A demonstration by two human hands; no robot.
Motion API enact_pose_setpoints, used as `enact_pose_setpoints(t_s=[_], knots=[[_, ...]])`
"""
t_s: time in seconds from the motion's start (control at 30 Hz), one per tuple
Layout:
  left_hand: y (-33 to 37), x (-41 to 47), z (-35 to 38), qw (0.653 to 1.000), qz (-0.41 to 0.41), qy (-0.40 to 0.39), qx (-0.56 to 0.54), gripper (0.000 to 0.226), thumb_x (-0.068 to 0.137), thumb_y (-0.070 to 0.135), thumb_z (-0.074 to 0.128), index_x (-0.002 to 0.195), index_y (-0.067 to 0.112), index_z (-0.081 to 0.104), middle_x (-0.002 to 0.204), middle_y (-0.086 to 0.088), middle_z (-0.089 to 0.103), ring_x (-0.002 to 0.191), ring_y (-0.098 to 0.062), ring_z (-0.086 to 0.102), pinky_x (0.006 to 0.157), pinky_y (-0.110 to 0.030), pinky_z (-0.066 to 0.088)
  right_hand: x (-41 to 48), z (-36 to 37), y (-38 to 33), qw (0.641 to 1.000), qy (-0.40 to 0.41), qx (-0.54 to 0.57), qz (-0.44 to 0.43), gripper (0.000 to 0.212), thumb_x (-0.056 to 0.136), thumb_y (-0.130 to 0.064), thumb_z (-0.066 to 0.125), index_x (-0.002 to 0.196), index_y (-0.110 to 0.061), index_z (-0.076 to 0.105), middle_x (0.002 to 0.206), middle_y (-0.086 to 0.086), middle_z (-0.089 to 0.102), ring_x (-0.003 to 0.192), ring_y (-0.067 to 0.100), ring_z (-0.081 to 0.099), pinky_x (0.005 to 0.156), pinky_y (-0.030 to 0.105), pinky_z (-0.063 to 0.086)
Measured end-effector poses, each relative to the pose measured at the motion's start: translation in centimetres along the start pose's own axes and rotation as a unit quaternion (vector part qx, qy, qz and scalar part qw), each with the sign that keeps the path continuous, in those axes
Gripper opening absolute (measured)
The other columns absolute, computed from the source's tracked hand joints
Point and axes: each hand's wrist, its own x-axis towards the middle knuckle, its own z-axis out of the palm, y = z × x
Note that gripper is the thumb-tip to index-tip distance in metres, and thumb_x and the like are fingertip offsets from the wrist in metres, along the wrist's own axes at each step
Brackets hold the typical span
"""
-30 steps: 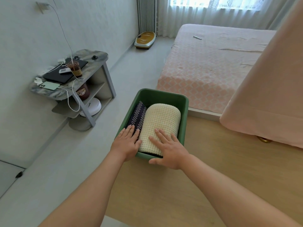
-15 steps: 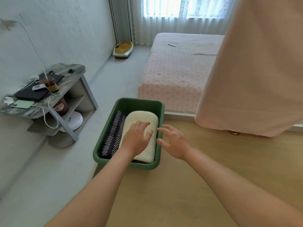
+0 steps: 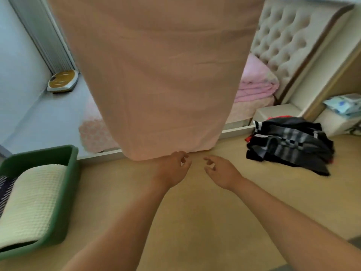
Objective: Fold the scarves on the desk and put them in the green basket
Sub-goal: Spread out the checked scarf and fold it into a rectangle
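Head view: left hand and right hand hover empty, loosely curled; reaching the scarf pile at two o'clock might snag the pink cloth.

A peach-pink cloth hangs down the middle of the view, hiding much of the bed behind it. The bed has a tufted cream headboard and a folded pink blanket. On the grey floor, a gold-topped scale lies near a ribbed radiator. Blue-and-white packets sit far right.
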Motion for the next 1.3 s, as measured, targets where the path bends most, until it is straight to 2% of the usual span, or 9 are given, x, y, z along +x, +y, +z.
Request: enact_pose_setpoints(t_s=[0.5, 0.63, 0.73, 0.83, 0.9, 0.97, 1.03, 1.13, 1.3], knots=[[23.9, 18.1, 26.2, 0.991, 0.062, -0.099, 0.069, 0.042, 0.097, 0.032, 0.047, 0.139, 0.026, 0.044, 0.131, 0.002, 0.052, 0.118, -0.021, 0.051, 0.087, -0.037, 0.048, 3.1, -17.4, 32.8, 0.988, 0.038, -0.076, 0.130, 0.045, 0.095, -0.026, 0.052, 0.140, -0.024, 0.048, 0.146, -0.001, 0.042, 0.134, 0.022, 0.039, 0.105, 0.039, 0.040], [25.4, 22.0, 30.4, 0.983, 0.057, -0.127, 0.119, 0.060, 0.096, 0.021, 0.046, 0.152, 0.031, 0.026, 0.162, -0.002, 0.009, 0.146, -0.027, 0.015, 0.107, -0.044, 0.038, 4.8, -19.0, 37.3, 0.985, 0.053, -0.075, 0.143, 0.057, 0.094, -0.023, 0.057, 0.148, -0.021, 0.039, 0.162, 0.000, 0.017, 0.147, 0.023, 0.020, 0.114, 0.047, 0.032], [24.7, 24.4, 32.6, 0.967, 0.013, -0.167, 0.190, 0.066, 0.096, 0.019, 0.047, 0.154, 0.034, 0.019, 0.163, -0.007, -0.015, 0.150, -0.030, -0.002, 0.109, -0.044, 0.035, 6.2, -19.6, 39.5, 0.985, 0.043, -0.055, 0.156, 0.076, 0.092, -0.018, 0.059, 0.157, -0.024, 0.019, 0.164, -0.005, -0.016, 0.147, 0.025, 0.021, 0.107, 0.041, 0.041], [22.9, 25.6, 33.9, 0.958, -0.018, -0.191, 0.213, 0.049, 0.096, 0.020, 0.051, 0.145, 0.020, 0.043, 0.161, -0.009, 0.015, 0.143, -0.030, 0.026, 0.102, -0.042, 0.043, 7.5, -19.9, 41.0, 0.979, 0.009, -0.040, 0.202, 0.101, 0.089, -0.015, 0.062, 0.156, -0.032, -0.011, 0.159, -0.001, -0.032, 0.127, 0.035, 0.050, 0.092, 0.039, 0.049], [21.8, 25.6, 34.2, 0.974, 0.009, -0.132, 0.185, 0.028, 0.091, 0.014, 0.053, 0.116, 0.012, 0.066, 0.135, -0.006, 0.054, 0.120, -0.028, 0.052, 0.090, -0.037, 0.050, 8.2, -19.9, 41.7, 0.975, -0.002, -0.059, 0.215, 0.107, 0.089, -0.017, 0.062, 0.153, -0.031, -0.022, 0.163, 0.005, -0.020, 0.124, 0.038, 0.052, 0.095, 0.039, 0.046], [21.4, 25.1, 33.9, 0.988, 0.005, -0.073, 0.139, 0.025, 0.084, 0.006, 0.053, 0.094, 0.015, 0.074, 0.103, -0.003, 0.068, 0.098, -0.027, 0.061, 0.080, -0.036, 0.052, 8.8, -19.8, 42.1, 0.968, 0.002, -0.102, 0.230, 0.105, 0.091, -0.015, 0.059, 0.151, -0.030, -0.027, 0.163, 0.007, 0.005, 0.117, 0.037, 0.055, 0.086, 0.039, 0.047], [21.5, 24.2, 33.0, 0.991, -0.011, -0.066, 0.112, 0.029, 0.079, 0.002, 0.051, 0.083, 0.021, 0.072, 0.090, 0.000, 0.067, 0.087, -0.026, 0.060, 0.076, -0.036, 0.054, 9.3, -20.0, 42.1, 0.955, 0.002, -0.162, 0.249, 0.094, 0.095, -0.017, 0.055, 0.155, -0.026, -0.016, 0.155, 0.008, 0.026, 0.111, 0.034, 0.058, 0.075, 0.038, 0.046], [21.5, 22.5, 31.1, 0.986, -0.035, -0.081, 0.140, 0.022, 0.075, 0.002, 0.048, 0.081, 0.023, 0.054, 0.082, 0.001, 0.059, 0.075, -0.022, 0.054, 0.059, -0.032, 0.046, 9.2, -20.5, 41.3, 0.940, -0.019, -0.267, 0.210, 0.048, 0.096, -0.023, 0.056, 0.141, -0.017, 0.039, 0.130, 0.006, 0.053, 0.111, 0.029, 0.059, 0.078, 0.037, 0.045], [21.7, 20.5, 28.3, 0.968, -0.062, -0.098, 0.221, 0.041, 0.080, 0.011, 0.052, 0.117, 0.025, 0.042, 0.086, 0.004, 0.052, 0.078, -0.019, 0.051, 0.058, -0.030, 0.040, 7.8, -20.6, 38.7, 0.938, 0.050, -0.327, 0.103, 0.025, 0.086, -0.035, 0.059, 0.110, -0.025, 0.059, 0.123, 0.003, 0.048, 0.117, 0.026, 0.043, 0.097, 0.039, 0.035]])
